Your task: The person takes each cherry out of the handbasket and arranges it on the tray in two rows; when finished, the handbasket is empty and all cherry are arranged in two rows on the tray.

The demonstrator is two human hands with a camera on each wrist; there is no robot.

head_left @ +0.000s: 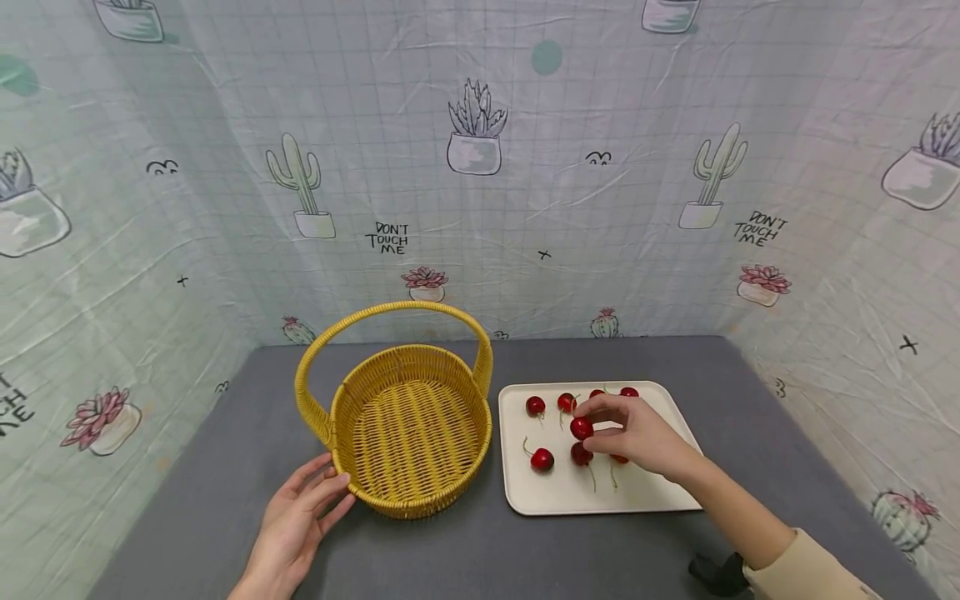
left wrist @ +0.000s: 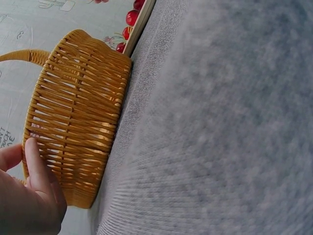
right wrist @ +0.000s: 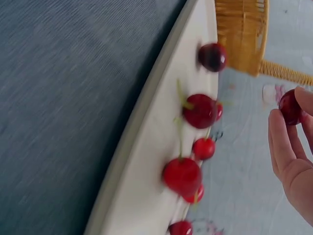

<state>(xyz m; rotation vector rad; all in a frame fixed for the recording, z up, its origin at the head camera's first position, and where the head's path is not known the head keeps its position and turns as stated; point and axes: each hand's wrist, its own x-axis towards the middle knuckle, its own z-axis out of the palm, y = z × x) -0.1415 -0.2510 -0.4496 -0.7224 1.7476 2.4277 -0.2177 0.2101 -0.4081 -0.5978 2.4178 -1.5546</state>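
Observation:
A yellow woven basket (head_left: pixel 414 433) with an arched handle stands on the grey table, and nothing lies inside it. My left hand (head_left: pixel 298 521) grips its rim at the front left; in the left wrist view the fingers (left wrist: pixel 36 164) lie against the woven side. To the right, a cream tray (head_left: pixel 525 496) bears several red cherries (head_left: pixel 542 460) with stems. Above the tray my right hand (head_left: pixel 633 433) pinches one cherry (right wrist: pixel 290 106) between thumb and fingers, lifted clear of the tray. Part of the tray and some cherries are hidden behind this hand.
The grey tabletop (head_left: pixel 480 550) surrounds basket and tray. A pale curtain (head_left: pixel 480 208) printed with potted cacti hangs behind and at both sides. Near the right sleeve (head_left: pixel 806 567) lies a black object (head_left: pixel 716 575), partly cut off from sight.

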